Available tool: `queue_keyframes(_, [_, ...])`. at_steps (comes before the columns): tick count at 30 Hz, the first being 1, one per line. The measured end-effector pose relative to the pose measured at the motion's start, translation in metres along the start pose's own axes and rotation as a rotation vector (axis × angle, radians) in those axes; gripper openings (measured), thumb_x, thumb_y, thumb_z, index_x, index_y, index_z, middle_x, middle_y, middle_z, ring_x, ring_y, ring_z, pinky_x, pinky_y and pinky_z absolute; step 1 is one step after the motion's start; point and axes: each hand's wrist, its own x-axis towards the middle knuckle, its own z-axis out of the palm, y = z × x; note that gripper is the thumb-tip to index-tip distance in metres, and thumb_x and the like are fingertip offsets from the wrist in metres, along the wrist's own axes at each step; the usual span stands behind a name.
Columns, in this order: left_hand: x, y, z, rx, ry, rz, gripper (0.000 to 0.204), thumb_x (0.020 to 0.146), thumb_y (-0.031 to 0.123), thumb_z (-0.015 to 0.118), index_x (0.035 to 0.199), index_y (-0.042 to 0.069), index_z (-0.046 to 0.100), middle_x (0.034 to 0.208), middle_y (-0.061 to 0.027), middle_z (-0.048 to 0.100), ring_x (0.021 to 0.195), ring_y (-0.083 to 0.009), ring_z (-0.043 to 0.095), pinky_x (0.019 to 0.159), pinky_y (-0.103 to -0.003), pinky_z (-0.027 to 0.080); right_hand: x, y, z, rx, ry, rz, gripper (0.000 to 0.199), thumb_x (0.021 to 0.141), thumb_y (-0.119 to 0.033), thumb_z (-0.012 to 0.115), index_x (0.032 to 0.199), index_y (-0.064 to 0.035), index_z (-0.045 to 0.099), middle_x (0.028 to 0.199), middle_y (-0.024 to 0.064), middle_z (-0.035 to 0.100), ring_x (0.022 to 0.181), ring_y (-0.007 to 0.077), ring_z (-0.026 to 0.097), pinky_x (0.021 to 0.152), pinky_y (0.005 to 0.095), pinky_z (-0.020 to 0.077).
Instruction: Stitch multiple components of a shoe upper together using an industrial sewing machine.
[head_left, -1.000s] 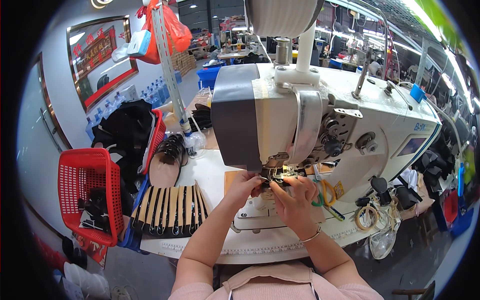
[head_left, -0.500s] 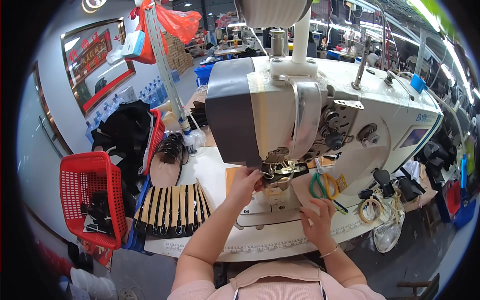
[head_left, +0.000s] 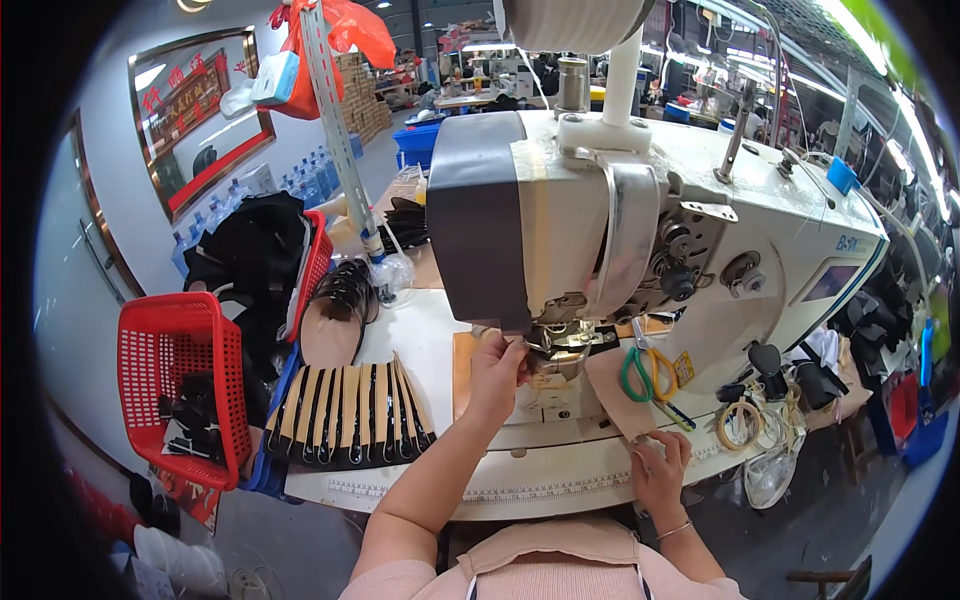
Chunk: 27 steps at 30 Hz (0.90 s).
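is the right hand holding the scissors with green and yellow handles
No, the scissors lie beyond the right hand, not touching it.

Red lettering (head_left: 177, 77) on mirror (head_left: 190, 150), blue on machine (head_left: 780, 205)

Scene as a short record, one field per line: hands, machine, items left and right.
left hand: left hand, fingers bunched beside the needle area; grip unclear
right hand: right hand, at the table's front edge, by the beige piece; contact unclear
machine: white sewing machine, dark end cover
left side: tan-and-black strips in a row; red basket beyond
right side: scissors, green and yellow handles; tape roll
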Motion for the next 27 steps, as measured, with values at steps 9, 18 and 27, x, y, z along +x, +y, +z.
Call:
queue_keyframes(9, [0.000,0.011,-0.011,0.166,-0.109,-0.104,0.021,0.082,0.022,0.058,0.070,0.007,0.051,0.057,-0.0002,0.049,0.043,-0.0087,0.043,0.039,-0.021,0.034,0.002,0.002,-0.001,0.011,0.001,0.006,0.020,0.062,-0.002,0.066,0.080,-0.0092,0.060,0.099,0.0075,0.053,0.097,0.0320,0.044,0.084,0.0398,0.0370])
queue_keyframes(18, [-0.025,0.005,0.020,0.137,0.215,-0.008,0.026,0.083,0.021,0.057,0.062,0.006,0.051,0.054,0.0009,0.047,0.044,-0.0076,0.038,0.042,-0.021,0.029,0.003,0.001,0.000,0.020,-0.010,-0.008,0.019,0.063,-0.004,0.065,0.080,-0.0095,0.060,0.099,0.0076,0.053,0.096,0.0320,0.045,0.082,0.0401,0.0380])
queue_keyframes(27, [-0.029,-0.006,0.018,0.091,0.219,0.044,0.025,0.083,0.023,0.059,0.065,0.005,0.055,0.055,0.0031,0.046,0.046,-0.0035,0.037,0.042,-0.020,0.029,0.001,-0.001,0.000,0.033,-0.029,-0.005,0.018,0.064,-0.004,0.065,0.080,-0.0093,0.060,0.096,0.0074,0.054,0.096,0.0313,0.046,0.082,0.0399,0.0384])
